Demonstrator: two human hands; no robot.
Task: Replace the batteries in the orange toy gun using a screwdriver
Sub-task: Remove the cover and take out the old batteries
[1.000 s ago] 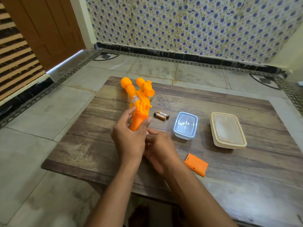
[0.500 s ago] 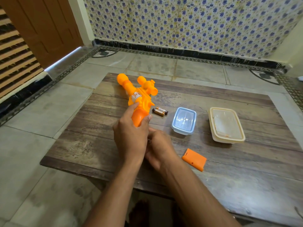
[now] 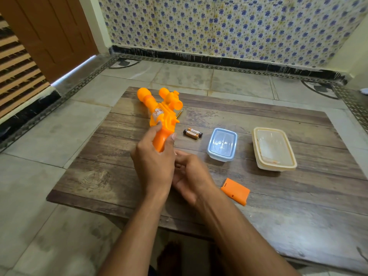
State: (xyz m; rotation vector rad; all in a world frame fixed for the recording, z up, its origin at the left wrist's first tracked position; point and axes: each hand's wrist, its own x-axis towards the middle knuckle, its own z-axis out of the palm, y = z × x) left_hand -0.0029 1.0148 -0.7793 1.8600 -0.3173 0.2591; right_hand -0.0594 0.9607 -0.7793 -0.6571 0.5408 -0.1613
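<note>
Above the near-left part of the wooden counter [image 3: 298,206], the left hand [image 3: 153,164] holds the orange toy gun [image 3: 161,116] by its grip, thumb and fingers curled round the handle, muzzle pointing away and a little left. The right hand [image 3: 191,176] sits just beside and below the grip with its fingers loosely bent toward the butt; whether it pinches a battery or anything else I cannot tell, since the left hand hides that spot.

Two batteries [image 3: 192,133] lie side by side on the counter near the gun, the orange battery cover [image 3: 235,191] lies loose close to the right wrist, and what looks like the screwdriver [image 3: 179,113] peeks out behind the gun body.

Likely slips from here: a cell going in the wrong way round, old and new cells getting mixed up, or a battery rolling off the counter if a hand nudges it. The screw is nowhere I can see; it may be in the blue-lidded box [image 3: 222,144] or the cream tray [image 3: 273,149], and losing it would leave the cover unfastened.

A pale label on the gun's side is too blurred to read, and so is the battery print
</note>
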